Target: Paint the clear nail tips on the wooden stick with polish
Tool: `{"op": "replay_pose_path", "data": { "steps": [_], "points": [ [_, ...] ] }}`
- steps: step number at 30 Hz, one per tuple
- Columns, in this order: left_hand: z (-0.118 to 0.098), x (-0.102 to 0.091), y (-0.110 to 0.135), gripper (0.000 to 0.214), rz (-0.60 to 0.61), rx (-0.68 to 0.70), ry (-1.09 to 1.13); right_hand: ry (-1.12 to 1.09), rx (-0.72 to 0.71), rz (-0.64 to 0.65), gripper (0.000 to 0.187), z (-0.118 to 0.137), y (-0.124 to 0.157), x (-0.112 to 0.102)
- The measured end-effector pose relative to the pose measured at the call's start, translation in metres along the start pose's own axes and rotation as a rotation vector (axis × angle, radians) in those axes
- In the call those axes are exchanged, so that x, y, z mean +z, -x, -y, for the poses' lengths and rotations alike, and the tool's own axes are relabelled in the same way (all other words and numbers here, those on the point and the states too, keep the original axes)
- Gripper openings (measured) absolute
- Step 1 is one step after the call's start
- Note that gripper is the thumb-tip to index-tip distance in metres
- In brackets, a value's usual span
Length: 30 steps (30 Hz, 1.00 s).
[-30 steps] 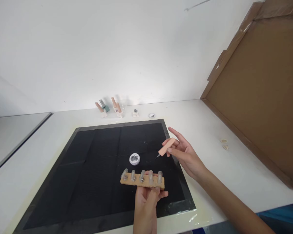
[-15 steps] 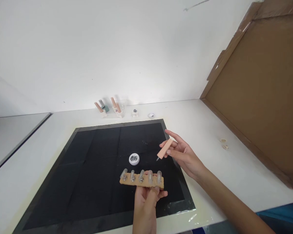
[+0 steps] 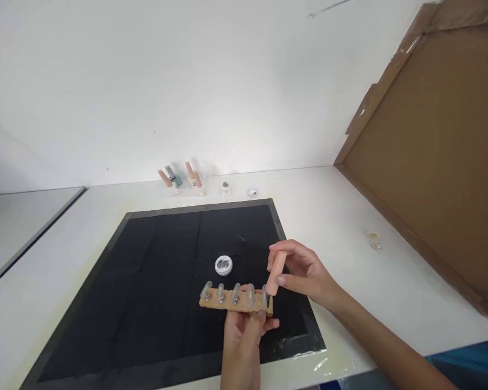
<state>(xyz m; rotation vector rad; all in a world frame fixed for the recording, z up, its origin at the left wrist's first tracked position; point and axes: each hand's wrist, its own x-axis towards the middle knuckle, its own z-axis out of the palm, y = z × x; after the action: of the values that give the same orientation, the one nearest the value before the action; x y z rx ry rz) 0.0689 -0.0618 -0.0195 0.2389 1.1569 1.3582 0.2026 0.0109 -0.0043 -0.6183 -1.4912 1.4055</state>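
At work on the right-hand end of the row

Holding from below in the left hand (image 3: pixel 244 329), fingers wrapped behind and thumb pressed to the near edge: a narrow, tan, rough-edged flat bar (image 3: pixel 216 304), raised over the black rectangular sheet with grey borders (image 3: pixel 146 287). Spaced along the bar: five translucent, curved, nail-shaped plastic tips (image 3: pixel 250 295), with round silvery studs (image 3: pixel 222 298) under at least the three on the left.

Pinching between thumb and fingers of the half-curled right hand (image 3: pixel 301 271): a peach, slightly tapered cap-handle (image 3: pixel 275 275), leaning, with its small dark brush end (image 3: pixel 268 299) at the rightmost tip. Apparently against it; cannot tell for certain.

Progress, as judged: partway, busy with the rightmost tip. Done: all five mounted; shallow round white pot with silvery contents (image 3: pixel 223 265) open on the sheet, beyond the bar; squat white bottle with bare grey neck (image 3: pixel 225 189) uncapped at the back, just beside a small round white lid-like piece (image 3: pixel 252 192).

Left: probably finishing the rightmost tip, then closing pot and bottle. On the other four, no dark coat visible; too small to tell whether clearly coated or bare
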Motion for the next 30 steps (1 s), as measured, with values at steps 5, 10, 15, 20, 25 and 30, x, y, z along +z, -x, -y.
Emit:
{"op": "replay_pose_path", "data": {
  "steps": [5, 10, 15, 20, 25, 30],
  "points": [
    [0.004, -0.004, -0.007, 0.050, 0.009, -0.014, -0.004, 0.050, 0.051, -0.128, 0.028, 0.002, -0.002, 0.002],
    [0.006, -0.006, -0.010, 0.051, 0.025, -0.018, -0.006, -0.026, 0.095, -0.250, 0.027, 0.001, -0.003, 0.002],
    [0.005, -0.004, -0.008, 0.051, 0.022, -0.022, 0.017, -0.044, 0.091, -0.179, 0.029, -0.002, -0.002, 0.005],
    [0.005, -0.004, -0.008, 0.054, 0.015, -0.032, 0.031, 0.001, 0.154, -0.334, 0.025, 0.002, -0.005, 0.005],
    [0.004, -0.005, -0.007, 0.050, 0.025, 0.003, -0.017, -0.088, 0.213, -0.428, 0.030, 0.007, -0.010, 0.005],
    [-0.004, -0.015, -0.002, 0.044, 0.127, 0.038, -0.045, -0.255, 0.213, -0.441, 0.040, 0.006, -0.009, 0.006]
  ]
}}
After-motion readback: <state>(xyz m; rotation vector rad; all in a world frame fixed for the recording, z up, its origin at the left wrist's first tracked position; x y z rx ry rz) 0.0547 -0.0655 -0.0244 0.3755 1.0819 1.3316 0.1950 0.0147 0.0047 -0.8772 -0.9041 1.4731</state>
